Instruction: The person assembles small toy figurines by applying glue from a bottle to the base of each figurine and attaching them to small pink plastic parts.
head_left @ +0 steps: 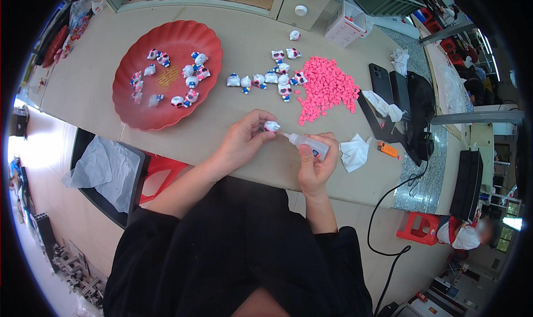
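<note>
My left hand (244,139) pinches a small white figurine (271,126) between thumb and fingertips, just above the table's front part. My right hand (316,164) grips a small clear squeeze bottle (308,144), its thin nozzle touching the figurine. A pile of pink pieces (326,87) lies behind my hands. Beside that pile, to its left, stand several small white, blue and pink figurines (266,79). A red scalloped plate (133,103) at the left holds several more figurines.
A crumpled white tissue (353,153) and an orange lighter (387,149) lie right of my right hand. A dark phone (380,81), black stand and cable sit at the right. A white box (343,27) stands at the back. A bin with a plastic liner (105,170) is below the table, left.
</note>
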A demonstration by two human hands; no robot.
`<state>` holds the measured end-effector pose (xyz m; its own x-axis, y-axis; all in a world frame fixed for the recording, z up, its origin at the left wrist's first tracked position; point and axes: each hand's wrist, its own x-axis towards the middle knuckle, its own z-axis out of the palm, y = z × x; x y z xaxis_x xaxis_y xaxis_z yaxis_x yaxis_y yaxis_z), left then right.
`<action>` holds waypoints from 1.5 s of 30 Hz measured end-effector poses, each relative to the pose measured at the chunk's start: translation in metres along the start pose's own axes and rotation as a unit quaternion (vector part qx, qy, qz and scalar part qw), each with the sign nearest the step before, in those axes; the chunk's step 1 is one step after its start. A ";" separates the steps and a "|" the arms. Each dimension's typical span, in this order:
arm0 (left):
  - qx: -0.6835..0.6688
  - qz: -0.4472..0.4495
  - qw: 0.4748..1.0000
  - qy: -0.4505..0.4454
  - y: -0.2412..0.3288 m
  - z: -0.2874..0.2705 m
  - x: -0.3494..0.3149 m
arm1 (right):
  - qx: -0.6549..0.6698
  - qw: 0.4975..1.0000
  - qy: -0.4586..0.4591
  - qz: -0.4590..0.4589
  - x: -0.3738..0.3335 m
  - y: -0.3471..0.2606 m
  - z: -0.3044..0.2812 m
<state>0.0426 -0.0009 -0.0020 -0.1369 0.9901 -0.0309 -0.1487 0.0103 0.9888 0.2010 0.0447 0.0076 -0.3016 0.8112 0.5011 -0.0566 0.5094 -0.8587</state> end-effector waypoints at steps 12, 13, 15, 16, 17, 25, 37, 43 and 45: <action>-0.029 -0.022 0.999 0.003 0.003 0.000 0.000 | 0.327 0.928 0.127 0.129 0.007 0.001 -0.013; -0.035 -0.029 0.999 0.002 0.003 0.000 -0.001 | 0.325 0.928 0.128 0.128 0.011 -0.003 -0.017; -0.037 -0.024 0.999 0.007 0.003 0.000 -0.002 | 0.339 0.897 0.151 0.242 0.019 -0.013 -0.025; -0.037 -0.019 0.999 0.012 0.004 0.001 -0.002 | 0.336 0.898 0.155 0.239 0.018 -0.009 -0.031; -0.039 -0.017 0.999 0.006 0.006 0.001 -0.002 | 0.247 0.932 0.127 0.233 0.015 -0.001 -0.038; -0.036 -0.014 0.999 0.016 0.006 0.002 -0.005 | 0.018 0.961 -0.019 0.274 0.038 -0.003 -0.060; -0.035 -0.028 0.999 0.014 0.005 0.000 -0.003 | -0.338 0.919 -0.203 -0.026 0.059 0.024 -0.049; -0.045 -0.018 0.999 0.006 0.004 -0.001 -0.003 | -0.401 0.894 -0.197 -0.034 0.061 0.026 -0.041; -0.052 -0.030 0.998 -0.002 0.007 -0.002 -0.003 | -0.389 0.900 -0.196 -0.002 0.062 0.025 -0.040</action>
<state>0.0400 -0.0043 0.0050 -0.1215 0.9885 -0.0899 -0.2582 0.0559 0.9645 0.2194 0.1194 0.0216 -0.6241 0.7228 0.2967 0.5790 0.6828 -0.4456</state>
